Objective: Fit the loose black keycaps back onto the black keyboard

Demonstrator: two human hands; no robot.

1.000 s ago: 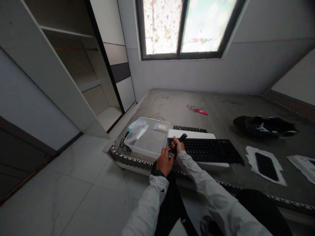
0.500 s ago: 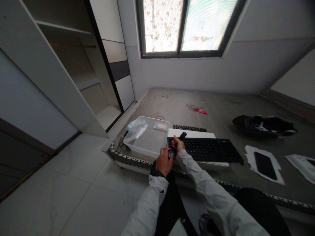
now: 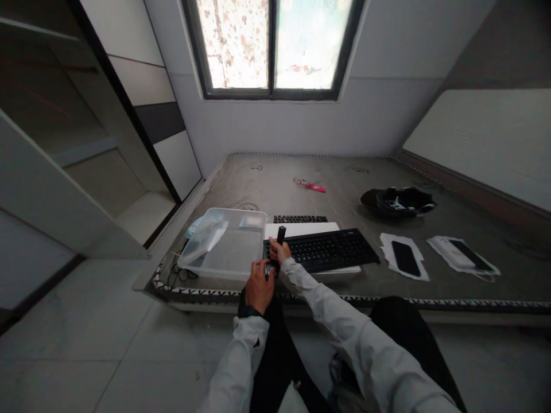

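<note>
My right hand (image 3: 280, 251) is closed around a black stick-shaped tool (image 3: 281, 234), whose thick end points up; its lower end is hidden by the fingers. Just below it, my left hand (image 3: 259, 288) curls its fingers on a small dark object (image 3: 267, 271), too small to name. Both hands are close together at the left end of a black keyboard (image 3: 325, 251). The keyboard lies slightly askew on a white box (image 3: 316, 228). A strip of black keys (image 3: 300, 219) shows behind the box.
Left of the hands stands a clear plastic tray (image 3: 232, 252) with a plastic bag (image 3: 210, 229) in it. Cables (image 3: 183, 274) lie by its corner. Right are a phone (image 3: 405, 258) on white paper, another phone-like item (image 3: 464, 255), and a black cap (image 3: 400, 202). A red packet (image 3: 313, 186) lies farther back.
My view has swung to the right, so the whole scene sits farther left. The black tool now stands more upright in my right hand. Both hands keep their grip.
</note>
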